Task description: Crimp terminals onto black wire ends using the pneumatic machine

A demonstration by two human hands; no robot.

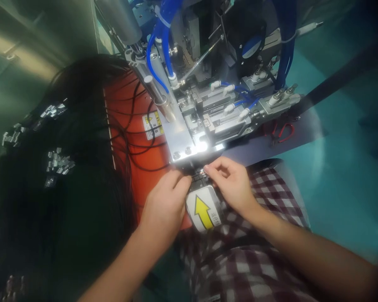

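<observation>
My left hand (168, 195) is closed beside the machine's front track, its fingertips pinched together. A thin black cable (149, 168) runs over the orange surface into its fingers. My right hand (231, 182) is closed too, thumb and forefinger pinched at a small shiny metal piece (202, 171), whose kind I cannot make out. Both hands meet over the dark narrow track (199, 181), just below the brightly lit metal plate (179, 144). Under the track sits a white curved cover with a yellow arrow (203, 212), between the hands.
Pneumatic cylinders (227, 121) with blue hoses (166, 46) rise ahead. Many black cables with silvery metal ends (59, 161) hang at the left. An orange surface (122, 100) carries a warning label (153, 125). Red-handled pliers or scissors (285, 132) lie at the right.
</observation>
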